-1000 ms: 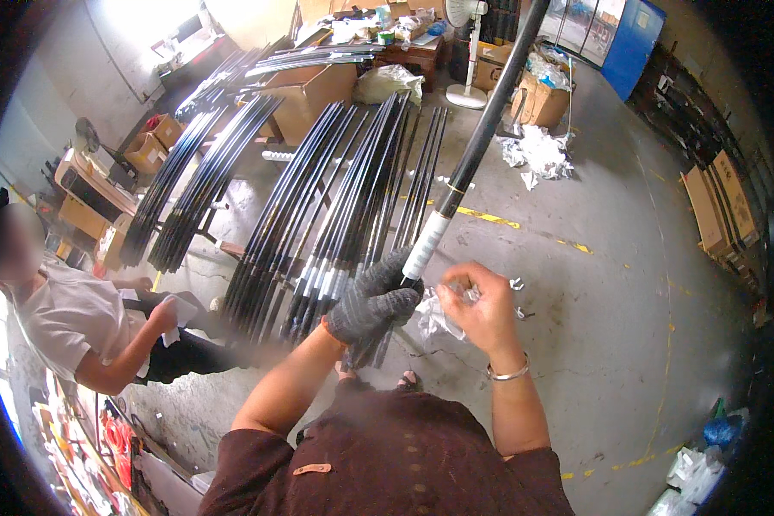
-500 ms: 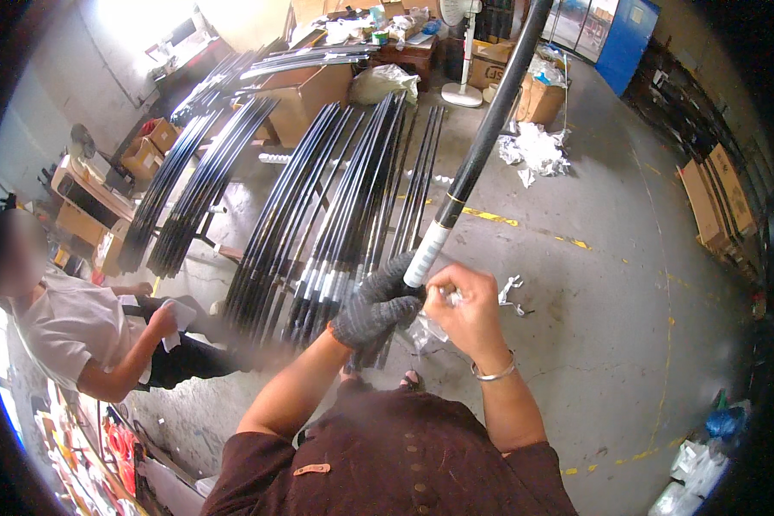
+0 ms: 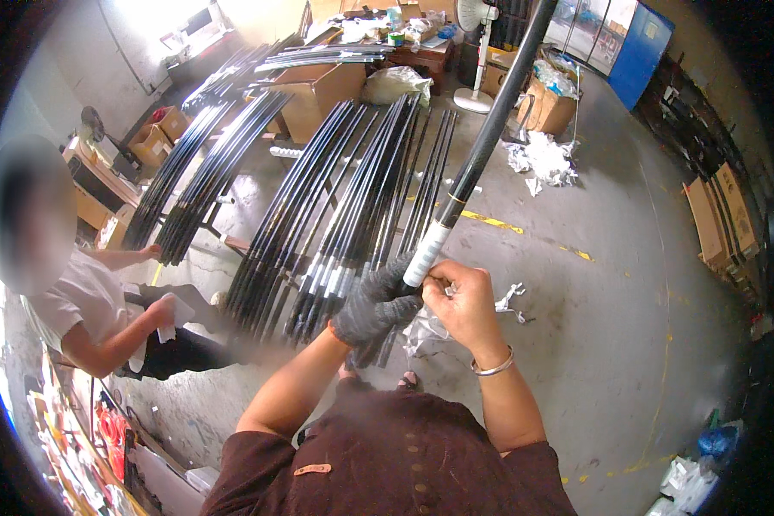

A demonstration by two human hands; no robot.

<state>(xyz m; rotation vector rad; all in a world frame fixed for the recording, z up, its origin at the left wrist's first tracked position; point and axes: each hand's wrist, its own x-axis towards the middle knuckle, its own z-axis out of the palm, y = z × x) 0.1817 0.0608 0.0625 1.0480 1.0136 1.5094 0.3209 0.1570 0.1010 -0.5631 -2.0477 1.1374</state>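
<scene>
A long black pole (image 3: 490,138) with a thin yellow ring and a white wrapped band (image 3: 427,254) near its lower end slants up and to the right in front of me. My left hand (image 3: 374,301), in a dark grey knitted glove with an orange cuff, is closed around that lower end. Bare and with a bangle at its wrist, my right hand (image 3: 464,305) pinches with thumb and forefinger right beside the white band. What the pinch holds is hidden. Below the hands, crumpled whitish film (image 3: 426,334) shows.
Many similar black poles (image 3: 353,206) lie in rows on low stands ahead. A co-worker (image 3: 86,301) at left holds a white cloth (image 3: 179,311). White scraps (image 3: 546,159), a fan (image 3: 475,52) and cartons (image 3: 721,215) stand or lie farther off.
My right hand has shifted slightly up and closer to the pole's lower end; the whitish bit earlier seen at its fingers no longer shows there. The co-worker's hand now reaches the left poles.
</scene>
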